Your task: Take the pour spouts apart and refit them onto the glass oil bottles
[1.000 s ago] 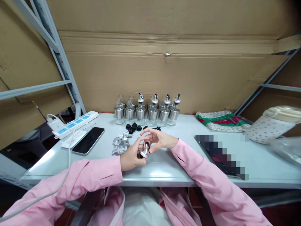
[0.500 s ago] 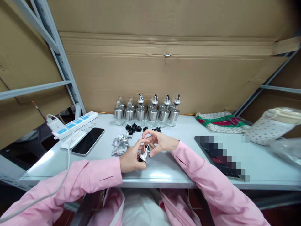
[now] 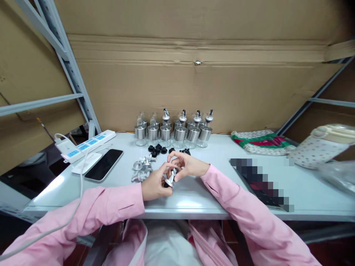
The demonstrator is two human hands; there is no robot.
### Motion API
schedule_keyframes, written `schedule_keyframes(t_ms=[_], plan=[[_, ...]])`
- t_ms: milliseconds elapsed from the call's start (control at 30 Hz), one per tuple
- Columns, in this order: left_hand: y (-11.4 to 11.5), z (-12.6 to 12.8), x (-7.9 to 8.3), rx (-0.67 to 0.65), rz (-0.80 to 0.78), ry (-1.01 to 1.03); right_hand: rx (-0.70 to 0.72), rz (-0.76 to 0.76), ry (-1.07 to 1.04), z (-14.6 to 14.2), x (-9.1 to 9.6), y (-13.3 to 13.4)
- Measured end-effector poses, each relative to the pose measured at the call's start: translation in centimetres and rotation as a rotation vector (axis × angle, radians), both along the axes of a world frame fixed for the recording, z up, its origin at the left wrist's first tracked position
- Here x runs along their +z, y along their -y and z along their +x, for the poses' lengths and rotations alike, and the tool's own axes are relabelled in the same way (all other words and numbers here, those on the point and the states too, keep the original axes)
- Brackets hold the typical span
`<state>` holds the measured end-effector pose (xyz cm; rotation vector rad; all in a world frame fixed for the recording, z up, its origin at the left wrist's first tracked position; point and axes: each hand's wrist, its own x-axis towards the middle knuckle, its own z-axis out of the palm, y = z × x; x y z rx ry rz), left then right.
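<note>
My left hand [image 3: 156, 183] is closed around the base of a bottle pourer spout [image 3: 169, 180], a silver cone with black at its bottom. At its upper end my right hand [image 3: 188, 166] pinches with thumb and fingers; a small black part there is mostly hidden by the fingertips. Left of the hands lies a pile of silver spout pieces [image 3: 142, 168]. Behind it sit several black stoppers [image 3: 158, 148], with more small black parts [image 3: 185, 151] beyond my right hand. Glass bottles with steel sleeves [image 3: 180, 135] stand in rows at the back, some topped with pourer spouts [image 3: 197, 117].
A phone [image 3: 104, 165], a white charging pad [image 3: 87, 163] and a power strip [image 3: 88, 145] are on the left, with a cable crossing my left sleeve. On the right lie a patterned cloth [image 3: 262, 143], a pixelated dark item [image 3: 257, 183] and a dotted white container [image 3: 312, 149].
Both hands stay together at the spout. The black part at its tip is more covered by my right fingers now. The view has shifted slightly.
</note>
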<state>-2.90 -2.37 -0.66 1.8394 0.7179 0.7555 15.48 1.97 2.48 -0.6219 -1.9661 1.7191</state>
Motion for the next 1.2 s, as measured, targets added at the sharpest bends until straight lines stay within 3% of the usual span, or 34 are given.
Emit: schedule_keyframes(t_ms=[500,867,1067,1200], plan=[[0.1,0.0,-0.1,-0.026,-0.093,0.086,0.074,-0.046,0.009,0.3,-0.4,-0.2],[0.1,-0.1,-0.1,-0.012,0.024,0.023,0.068,0.003,-0.039,0.1,0.4,0.5],[0.1,-0.1,0.2,0.076,0.134,-0.015,-0.058,0.031,-0.090,0.4,0.9,0.4],[-0.2,-0.7,2.4,0.236,0.298,0.103,-0.211,0.039,-0.266,0.9,1.4,-0.3]])
